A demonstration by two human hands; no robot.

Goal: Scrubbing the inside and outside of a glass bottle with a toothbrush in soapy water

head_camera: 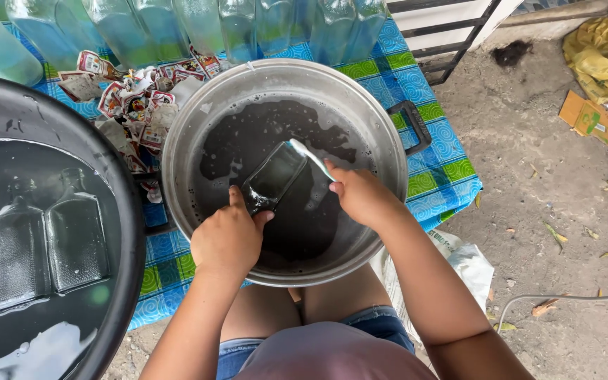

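Two flat glass bottles [40,246] lie sunk in the black basin [117,211] of water off to the left of the hands, bare of labels and, I'd judge, already done. One more bottle [274,176] is in work, so the job looks well along but not over. Between the hands sits the big steel basin [177,141], holding dark, slightly foamy water. Left hand [228,239] is closed around the bottle's lower end, keeping it tilted over the water; right hand [360,193] grips a light-coloured brush [311,158] laid against the bottle's upper end. Beyond the hands, a heap of torn paper labels [135,105] lies on the blue-and-green bench [445,155], and past that stands a row of clear bottles [198,24], apparently empty.
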